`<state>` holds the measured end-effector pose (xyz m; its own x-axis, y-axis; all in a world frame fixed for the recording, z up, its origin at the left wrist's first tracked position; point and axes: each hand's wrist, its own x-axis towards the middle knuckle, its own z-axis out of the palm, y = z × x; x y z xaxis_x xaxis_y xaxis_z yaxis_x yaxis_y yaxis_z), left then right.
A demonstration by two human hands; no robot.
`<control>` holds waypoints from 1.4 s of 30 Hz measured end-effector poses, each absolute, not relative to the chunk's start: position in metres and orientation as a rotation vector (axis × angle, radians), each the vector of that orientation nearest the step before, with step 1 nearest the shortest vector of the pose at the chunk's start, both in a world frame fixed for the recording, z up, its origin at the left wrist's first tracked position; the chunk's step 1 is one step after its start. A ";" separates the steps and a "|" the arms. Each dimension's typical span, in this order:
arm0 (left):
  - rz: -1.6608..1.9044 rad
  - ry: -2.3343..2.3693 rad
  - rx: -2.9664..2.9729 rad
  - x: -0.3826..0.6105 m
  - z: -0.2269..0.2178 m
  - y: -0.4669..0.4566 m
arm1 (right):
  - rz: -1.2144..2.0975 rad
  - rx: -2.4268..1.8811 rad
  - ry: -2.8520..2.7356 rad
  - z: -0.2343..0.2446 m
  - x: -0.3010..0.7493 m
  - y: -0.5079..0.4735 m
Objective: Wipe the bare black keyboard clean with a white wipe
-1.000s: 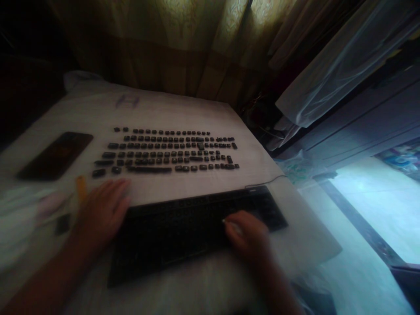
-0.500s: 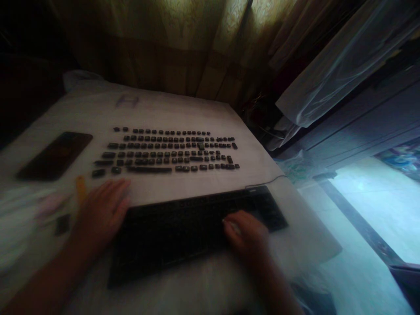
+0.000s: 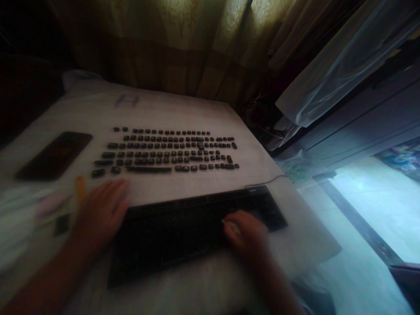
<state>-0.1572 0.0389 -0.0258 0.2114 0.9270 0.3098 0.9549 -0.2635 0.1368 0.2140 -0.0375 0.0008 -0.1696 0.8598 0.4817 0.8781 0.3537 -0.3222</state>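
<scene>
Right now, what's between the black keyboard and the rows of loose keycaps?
Head view: a bare strip of white sheet. Only the left hand reaches in at its left end, and a thin cable lies at its right.

We see dim patterned curtains (image 3: pixel 183 43) beyond our left hand (image 3: pixel 101 210); right of our right hand (image 3: pixel 247 234), a daylit pale floor (image 3: pixel 377 210).

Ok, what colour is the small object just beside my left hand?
The small object is yellow-orange, and the head view shows it best.

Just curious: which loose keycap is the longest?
The space bar: one long strip in the nearest row of keycaps; every other is far shorter.
</scene>
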 end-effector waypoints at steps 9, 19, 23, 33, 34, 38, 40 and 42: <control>-0.498 -1.853 -2.377 -0.159 -0.025 0.038 | 0.056 -1.496 -1.895 0.003 0.211 -0.037; -0.509 -1.835 -2.360 -0.158 -0.025 0.040 | 0.474 -1.738 -1.003 0.008 0.241 -0.039; -0.506 -1.832 -2.363 -0.160 -0.027 0.041 | 0.394 -1.721 -1.173 0.006 0.246 -0.039; -0.486 -1.884 -2.393 -0.166 -0.029 0.040 | 0.190 -1.472 -1.769 0.009 0.231 -0.038; -0.490 -1.891 -2.397 -0.165 -0.028 0.041 | 0.178 -1.477 -1.794 0.008 0.231 -0.038; -0.508 -1.908 -2.396 -0.163 -0.026 0.041 | 0.132 -1.495 -1.873 0.005 0.233 -0.038; -0.508 -1.914 -2.395 -0.162 -0.026 0.040 | 0.092 -1.514 -1.925 0.004 0.234 -0.039; -0.488 -1.920 -2.403 -0.162 -0.025 0.040 | 0.041 -1.543 -1.974 0.003 0.233 -0.039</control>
<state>-0.1617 0.0401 -0.0252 0.1910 0.9469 0.2587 0.9556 -0.2396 0.1716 0.2335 -0.0387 0.0034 -0.1204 0.8851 0.4496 0.8657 0.3153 -0.3889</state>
